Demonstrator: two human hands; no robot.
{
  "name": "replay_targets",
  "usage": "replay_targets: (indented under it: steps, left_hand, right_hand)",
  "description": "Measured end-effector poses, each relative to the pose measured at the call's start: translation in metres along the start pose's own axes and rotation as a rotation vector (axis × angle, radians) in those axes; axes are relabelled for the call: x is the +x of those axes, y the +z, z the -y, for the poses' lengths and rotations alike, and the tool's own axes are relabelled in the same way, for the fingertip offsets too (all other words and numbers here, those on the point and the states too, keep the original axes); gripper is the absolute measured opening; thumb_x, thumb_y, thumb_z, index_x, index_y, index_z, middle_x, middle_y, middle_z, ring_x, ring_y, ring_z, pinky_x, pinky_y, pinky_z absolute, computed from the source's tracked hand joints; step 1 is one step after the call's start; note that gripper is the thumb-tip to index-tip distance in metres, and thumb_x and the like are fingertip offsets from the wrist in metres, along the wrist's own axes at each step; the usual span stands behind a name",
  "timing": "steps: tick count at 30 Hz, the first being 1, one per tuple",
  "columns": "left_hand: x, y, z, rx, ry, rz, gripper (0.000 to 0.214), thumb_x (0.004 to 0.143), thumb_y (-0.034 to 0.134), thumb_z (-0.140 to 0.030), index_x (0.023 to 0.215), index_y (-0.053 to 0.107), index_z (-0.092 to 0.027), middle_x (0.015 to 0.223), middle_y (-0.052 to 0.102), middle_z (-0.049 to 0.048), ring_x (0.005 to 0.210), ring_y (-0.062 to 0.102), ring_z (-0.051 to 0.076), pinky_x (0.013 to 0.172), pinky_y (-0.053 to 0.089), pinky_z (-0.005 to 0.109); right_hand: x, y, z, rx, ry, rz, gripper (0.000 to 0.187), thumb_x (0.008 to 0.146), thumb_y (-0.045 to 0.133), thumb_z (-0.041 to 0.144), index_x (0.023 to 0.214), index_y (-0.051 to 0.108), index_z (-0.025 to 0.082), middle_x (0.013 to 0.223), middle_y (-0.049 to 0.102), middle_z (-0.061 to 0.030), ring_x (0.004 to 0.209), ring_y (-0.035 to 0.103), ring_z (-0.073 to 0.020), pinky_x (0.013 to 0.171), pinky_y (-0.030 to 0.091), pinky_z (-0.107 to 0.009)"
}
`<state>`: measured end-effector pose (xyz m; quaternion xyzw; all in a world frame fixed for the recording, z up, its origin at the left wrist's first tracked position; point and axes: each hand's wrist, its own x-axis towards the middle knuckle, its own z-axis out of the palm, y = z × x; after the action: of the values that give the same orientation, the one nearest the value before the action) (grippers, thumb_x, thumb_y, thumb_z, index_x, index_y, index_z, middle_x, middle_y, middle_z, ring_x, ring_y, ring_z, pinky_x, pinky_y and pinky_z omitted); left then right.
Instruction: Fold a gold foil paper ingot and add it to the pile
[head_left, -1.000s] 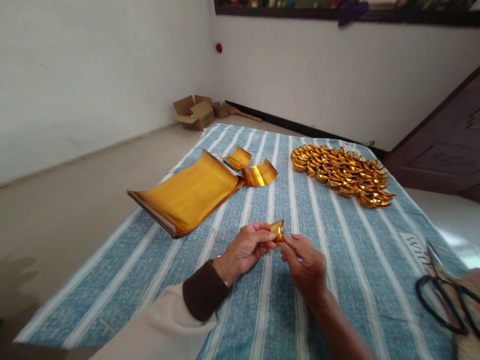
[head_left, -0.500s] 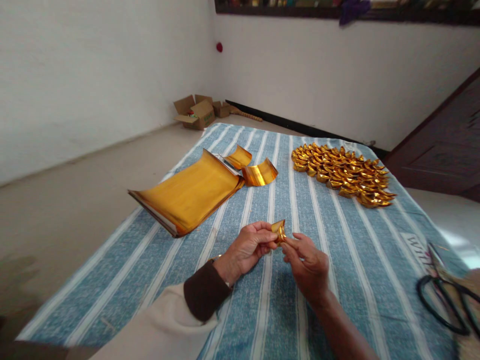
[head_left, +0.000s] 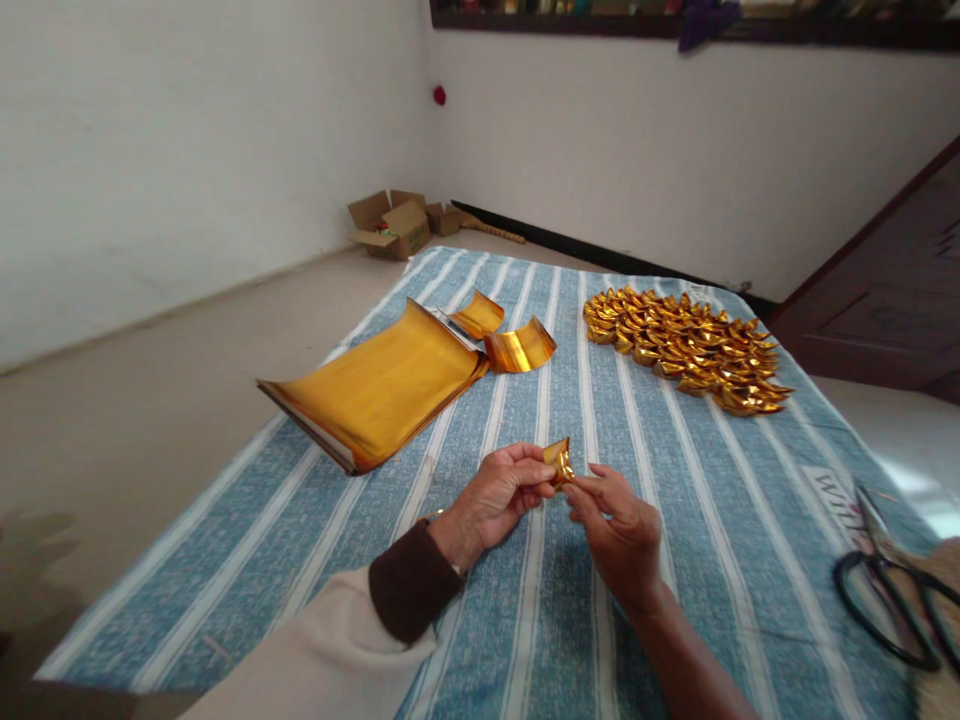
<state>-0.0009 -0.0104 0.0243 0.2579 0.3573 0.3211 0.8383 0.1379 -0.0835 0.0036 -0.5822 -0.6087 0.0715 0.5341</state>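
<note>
A small piece of folded gold foil paper (head_left: 559, 460) is pinched between both hands above the striped cloth. My left hand (head_left: 499, 497) grips its left side, thumb on top. On the lower right edge, the thumb and fingers of my right hand (head_left: 616, 528) are closed. To the left lies a stack of gold foil sheets (head_left: 390, 375), its edges curling up. Two smaller curved foil pieces, one nearer (head_left: 521, 347) and one farther (head_left: 478, 315), rest by the stack's far right end. At the right sit many folded gold paper ingots (head_left: 679, 345), packed together in rows.
Black-handled scissors (head_left: 885, 590) lie at the right edge, beside a brownish item. A blue and white striped cloth (head_left: 465, 590) covers the table. Open cardboard boxes (head_left: 401, 228) stand on the floor by the far wall. A dark wooden panel (head_left: 885, 300) is at the right.
My right hand has shifted very slightly to the right and down. The fold of the foil paper at its fingertips looks slightly different. Everything else stays in place.
</note>
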Motion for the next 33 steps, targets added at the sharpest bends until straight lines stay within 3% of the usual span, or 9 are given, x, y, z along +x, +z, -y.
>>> replay_targets:
  steps: [9,11,17,22,26,33]
  left_hand:
    - [0.001,0.0,0.001,-0.008,-0.008,-0.019,0.015,0.074,0.07,-0.001,0.081,0.061,-0.01,0.067,0.066,0.0026,0.044,0.059,0.005,0.043,0.045,0.01]
    - [0.001,0.001,0.0,-0.019,-0.008,-0.028,0.013,0.076,0.067,0.0,0.082,0.061,-0.01,0.067,0.066,0.0025,0.044,0.059,0.005,0.043,0.046,0.01]
    - [-0.001,0.003,0.004,-0.049,0.051,-0.068,0.017,0.076,0.069,-0.002,0.086,0.059,-0.011,0.07,0.067,0.0017,0.047,0.062,0.006,0.044,0.046,0.01]
    - [-0.003,0.004,0.006,0.006,0.08,-0.036,0.02,0.072,0.076,-0.008,0.086,0.061,-0.011,0.07,0.067,0.0022,0.049,0.062,0.006,0.043,0.043,0.01]
    - [-0.003,0.004,0.006,0.027,0.076,-0.03,0.022,0.069,0.076,-0.01,0.085,0.062,-0.011,0.073,0.068,0.0032,0.055,0.065,0.009,0.044,0.042,0.012]
    - [-0.004,0.003,0.001,0.264,0.156,-0.099,0.029,0.065,0.078,-0.014,0.09,0.064,-0.011,0.08,0.069,0.0059,0.063,0.065,0.012,0.045,0.041,0.016]
  right_hand:
    - [0.003,-0.004,-0.001,0.035,0.037,0.046,0.013,0.087,0.06,0.026,0.082,0.071,0.025,0.056,0.067,0.0048,0.05,0.066,-0.0153,0.09,0.055,-0.044]
    - [0.002,-0.003,-0.003,0.053,0.077,0.03,0.009,0.084,0.064,0.027,0.087,0.071,0.023,0.063,0.071,0.0028,0.056,0.069,-0.0174,0.085,0.057,-0.042]
    - [-0.003,0.004,-0.008,0.098,0.249,-0.001,0.021,0.077,0.071,0.033,0.094,0.07,0.021,0.073,0.076,-0.0025,0.071,0.074,-0.0229,0.072,0.059,-0.036]
    - [0.001,0.004,-0.006,0.236,0.344,-0.003,0.021,0.075,0.072,0.033,0.092,0.071,0.02,0.083,0.078,-0.0049,0.072,0.075,-0.0233,0.063,0.06,-0.032]
    - [0.004,0.001,-0.005,0.297,0.392,0.02,0.021,0.074,0.073,0.031,0.093,0.071,0.02,0.084,0.078,-0.0048,0.075,0.075,-0.0236,0.066,0.061,-0.031]
    - [0.004,-0.006,-0.017,0.215,0.351,0.097,0.019,0.08,0.066,0.029,0.097,0.071,0.022,0.085,0.077,-0.0032,0.073,0.074,-0.0206,0.068,0.058,-0.03]
